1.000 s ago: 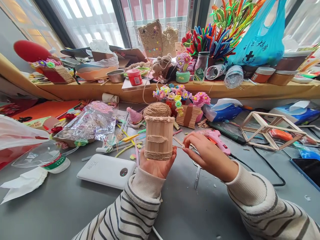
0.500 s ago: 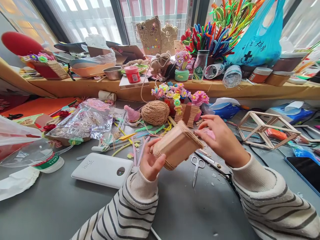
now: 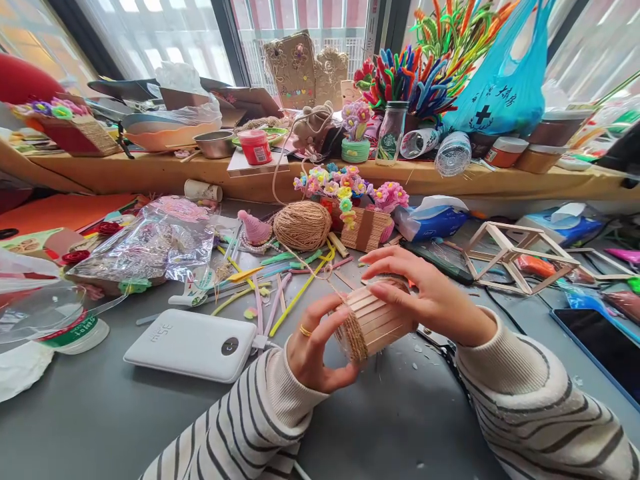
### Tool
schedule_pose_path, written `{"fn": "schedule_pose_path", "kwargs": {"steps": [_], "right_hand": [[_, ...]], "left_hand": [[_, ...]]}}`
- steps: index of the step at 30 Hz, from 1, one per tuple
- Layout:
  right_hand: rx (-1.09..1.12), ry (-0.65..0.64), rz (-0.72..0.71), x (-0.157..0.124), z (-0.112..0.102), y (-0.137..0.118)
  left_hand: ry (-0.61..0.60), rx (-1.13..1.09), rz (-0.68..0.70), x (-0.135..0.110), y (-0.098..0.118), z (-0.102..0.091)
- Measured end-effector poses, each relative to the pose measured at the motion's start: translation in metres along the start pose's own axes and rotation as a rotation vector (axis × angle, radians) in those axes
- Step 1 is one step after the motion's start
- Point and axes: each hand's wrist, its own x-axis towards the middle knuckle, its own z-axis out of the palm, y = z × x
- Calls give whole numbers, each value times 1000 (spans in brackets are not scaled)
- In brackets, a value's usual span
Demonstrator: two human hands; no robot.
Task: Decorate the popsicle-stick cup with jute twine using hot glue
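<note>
Between my two hands, above the grey table, is a small container made of wooden craft sticks (image 3: pixel 384 319), tilted on its side with twine wound round its ends. My left hand (image 3: pixel 320 340) grips the twine-wrapped end, thumb below and fingers above. My right hand (image 3: pixel 425 293) is closed over the far end, fingers across the top. A strand of twine runs from the container back toward a ball of brown twine (image 3: pixel 303 225). Scissors (image 3: pixel 437 337) lie under my right hand, partly hidden.
A white power bank (image 3: pixel 190 345) with a cable lies left of my hands. Pipe cleaners (image 3: pixel 300 300) are scattered behind it. To the right are a stick frame (image 3: pixel 520 257) and a phone (image 3: pixel 600 353). A crowded shelf (image 3: pixel 320 177) runs along the back.
The container has been turned and lowered slightly, so its stick side faces me. My right hand has moved from near its edge onto it. The view has shifted a little to the right.
</note>
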Motion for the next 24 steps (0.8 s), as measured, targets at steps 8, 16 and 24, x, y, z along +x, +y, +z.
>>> {"fn": "schedule_pose_path", "kwargs": {"steps": [8, 16, 24], "right_hand": [[-8, -46, 9, -1, 14, -4], [-48, -6, 45, -3, 22, -12], [71, 51, 150, -3, 22, -9]], "left_hand": [[-125, 127, 143, 0, 2, 0], [-128, 102, 149, -4, 3, 4], [-121, 58, 107, -7, 3, 9]]}}
